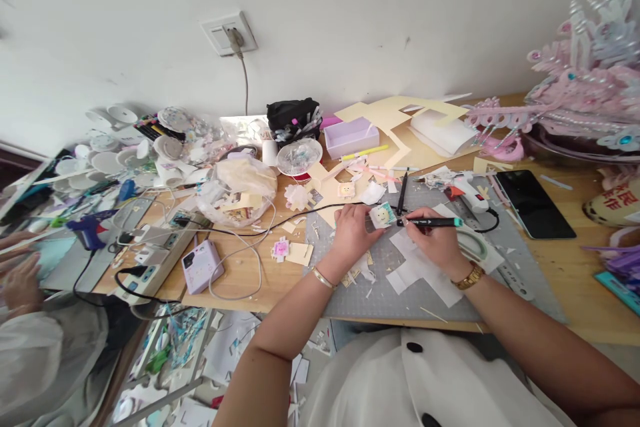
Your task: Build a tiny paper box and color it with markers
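A small white piece with a teal edge and a drawn face (382, 215) is pinched in my left hand (354, 232) above the grey cutting mat. In my right hand (434, 240) is a black marker with a teal end (436, 221), its tip pointing left near the piece. Just behind the marker tip stands a dark pen-like stick (403, 192). White paper pieces (425, 272) lie on the cutting mat (535, 293) under my right hand. A white hot glue gun (469, 195) rests to the right of them.
A tablet (536, 204) lies at the right, beside a pink beaded headpiece (580, 107). Behind are a lilac box (351, 139) and cream card sheets (380, 110). A power strip (163, 260) and cables cross the left. At far left, a co-worker's hand (23, 283) is near a blue glue gun (90, 232).
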A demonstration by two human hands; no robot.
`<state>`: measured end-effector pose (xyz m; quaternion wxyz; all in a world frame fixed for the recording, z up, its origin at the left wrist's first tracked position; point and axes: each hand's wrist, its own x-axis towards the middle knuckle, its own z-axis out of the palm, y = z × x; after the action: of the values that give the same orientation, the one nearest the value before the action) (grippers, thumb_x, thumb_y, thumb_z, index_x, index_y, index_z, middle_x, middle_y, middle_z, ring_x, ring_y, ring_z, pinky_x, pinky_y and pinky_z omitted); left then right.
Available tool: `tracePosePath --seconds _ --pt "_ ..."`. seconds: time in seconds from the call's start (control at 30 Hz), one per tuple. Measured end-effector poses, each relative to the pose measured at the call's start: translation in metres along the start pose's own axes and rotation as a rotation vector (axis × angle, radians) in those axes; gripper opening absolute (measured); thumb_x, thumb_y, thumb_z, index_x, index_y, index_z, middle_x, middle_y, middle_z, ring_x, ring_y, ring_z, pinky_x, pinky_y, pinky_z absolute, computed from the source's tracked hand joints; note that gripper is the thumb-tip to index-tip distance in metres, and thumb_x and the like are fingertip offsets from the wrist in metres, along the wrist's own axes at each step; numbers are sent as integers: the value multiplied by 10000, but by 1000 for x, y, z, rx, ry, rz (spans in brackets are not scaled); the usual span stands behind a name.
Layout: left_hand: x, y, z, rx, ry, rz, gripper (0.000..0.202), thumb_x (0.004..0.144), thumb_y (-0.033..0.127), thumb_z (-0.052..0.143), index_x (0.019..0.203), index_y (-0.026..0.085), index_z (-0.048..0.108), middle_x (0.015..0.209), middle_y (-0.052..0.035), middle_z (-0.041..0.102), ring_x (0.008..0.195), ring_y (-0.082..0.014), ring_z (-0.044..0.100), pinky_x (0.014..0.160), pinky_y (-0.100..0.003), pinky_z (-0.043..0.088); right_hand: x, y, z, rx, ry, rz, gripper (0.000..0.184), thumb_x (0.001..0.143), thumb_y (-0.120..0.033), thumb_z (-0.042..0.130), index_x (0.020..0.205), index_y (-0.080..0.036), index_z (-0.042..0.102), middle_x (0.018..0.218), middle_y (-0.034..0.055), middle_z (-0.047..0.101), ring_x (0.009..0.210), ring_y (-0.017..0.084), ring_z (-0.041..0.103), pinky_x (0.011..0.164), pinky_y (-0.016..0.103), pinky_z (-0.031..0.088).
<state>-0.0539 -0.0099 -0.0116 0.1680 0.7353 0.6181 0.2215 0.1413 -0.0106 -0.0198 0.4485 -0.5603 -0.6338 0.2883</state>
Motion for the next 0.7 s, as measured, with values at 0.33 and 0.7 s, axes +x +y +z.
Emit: tracePosePath --seconds 0.33,0.7 --pt "1 -1 1 -2 -2 -6 420 739 310 842 1047 210 574 1108 -90 680 1133 -287 593 973 -444 411 1 2 -1 -13 20 -2 103 756 -348 619 719 -251 628 638 6 625 560 177 527 555 324 416" --pt "0 0 0 -11 -1 4 426 745 316 841 1059 204 576 1113 -92 683 1135 -286 595 962 -437 412 2 3 0 -2 96 36 125 779 -367 623 744 -247 614 643 4 618 567 179 540 564 325 425"
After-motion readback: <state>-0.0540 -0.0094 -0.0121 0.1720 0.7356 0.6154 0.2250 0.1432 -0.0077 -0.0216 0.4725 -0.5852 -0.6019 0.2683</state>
